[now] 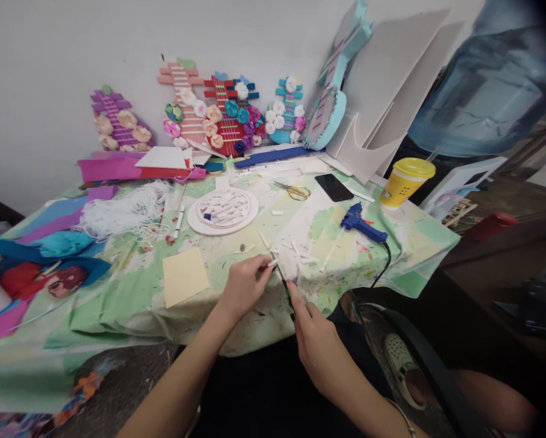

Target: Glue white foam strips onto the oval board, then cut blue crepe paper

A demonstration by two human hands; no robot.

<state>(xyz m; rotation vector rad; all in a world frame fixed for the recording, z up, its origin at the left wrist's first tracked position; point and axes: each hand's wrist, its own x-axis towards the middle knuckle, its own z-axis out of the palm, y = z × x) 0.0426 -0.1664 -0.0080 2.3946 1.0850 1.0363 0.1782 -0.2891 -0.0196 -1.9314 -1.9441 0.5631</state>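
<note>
My left hand [246, 283] pinches a short white piece [273, 263], which looks like a small rolled paper strip, just above the table's front edge. In my right hand [316, 334] is a slim cutting tool [282, 277] with a narrow blade and a dark handle; its exact kind is partly hidden by my fingers. The blade's tip meets or lies right beside the white piece. Several loose white strips [305, 258] lie just beyond my hands. Farther back, a round white plate [253, 210] holds many small white pieces.
Gold scissors [297, 191], a black phone [334, 187], a corded blue glue gun [364, 225] and a lidded yellow cup [403, 185] lie or stand across the cloth. A cream paper square [185, 277] and tangled white string [122, 213] are leftward. Flower-decorated guitar shapes [227, 115] lean on the wall.
</note>
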